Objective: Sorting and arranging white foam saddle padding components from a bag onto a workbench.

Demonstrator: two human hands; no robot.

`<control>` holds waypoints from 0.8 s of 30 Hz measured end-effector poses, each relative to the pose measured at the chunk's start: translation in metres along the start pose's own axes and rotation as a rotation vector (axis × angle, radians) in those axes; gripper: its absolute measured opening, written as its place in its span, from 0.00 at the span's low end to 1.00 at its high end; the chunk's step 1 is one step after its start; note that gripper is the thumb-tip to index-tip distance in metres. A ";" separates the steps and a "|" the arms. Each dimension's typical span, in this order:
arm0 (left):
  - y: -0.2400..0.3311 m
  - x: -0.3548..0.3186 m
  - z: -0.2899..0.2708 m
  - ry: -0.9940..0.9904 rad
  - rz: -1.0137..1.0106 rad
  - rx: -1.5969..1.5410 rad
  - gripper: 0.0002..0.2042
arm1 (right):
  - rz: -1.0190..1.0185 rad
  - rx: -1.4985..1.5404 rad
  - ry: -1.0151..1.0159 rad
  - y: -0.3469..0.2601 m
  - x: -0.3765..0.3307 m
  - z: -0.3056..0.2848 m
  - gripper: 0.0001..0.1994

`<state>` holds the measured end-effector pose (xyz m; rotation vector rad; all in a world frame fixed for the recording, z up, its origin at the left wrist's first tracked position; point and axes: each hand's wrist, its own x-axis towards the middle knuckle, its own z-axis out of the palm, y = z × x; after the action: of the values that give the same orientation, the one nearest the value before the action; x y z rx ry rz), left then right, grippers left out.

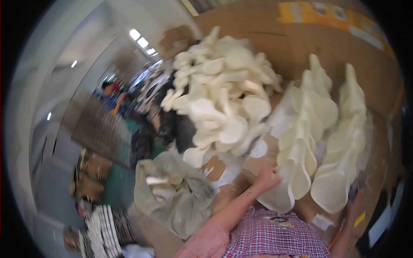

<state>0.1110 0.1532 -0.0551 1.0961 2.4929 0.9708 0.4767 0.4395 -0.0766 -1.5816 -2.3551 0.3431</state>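
Two long rows of nested, cream-coloured moulded foam cups lie on the cardboard-covered table, the left row (297, 159) and the right row (337, 167). My left hand (268, 179) is at the near end of the left row, its fingers closed on the edge of a cup. Beside the near end of the right row is my right hand (355, 204), blurred at the picture's side, with its fingers mostly hidden. A small dark thing (353, 191) shows at that hand; I cannot make out what it is.
A large heap of loose foam cups (228, 94) rises at the far middle. A grey-green cloth sack (172, 198) with pale pieces inside stands left of my arm. Cardboard (352, 51) walls the far right. A person (116, 96) sits farther off; striped bundles (103, 230) lie lower left.
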 end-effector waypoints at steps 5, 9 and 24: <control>-0.023 -0.057 -0.010 -0.182 -0.023 0.116 0.29 | 0.152 -0.087 -0.288 -0.065 0.008 -0.026 0.37; -0.037 -0.082 0.001 -0.184 -0.081 -0.060 0.29 | 0.068 -0.044 -0.124 0.025 0.024 0.022 0.36; 0.010 0.009 -0.097 0.056 0.092 -0.485 0.21 | -0.289 1.246 -0.358 -0.151 -0.130 -0.194 0.32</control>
<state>0.0655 0.1180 0.0240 1.0343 2.0871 1.5445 0.4634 0.2703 0.1433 -0.5828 -1.7733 1.6846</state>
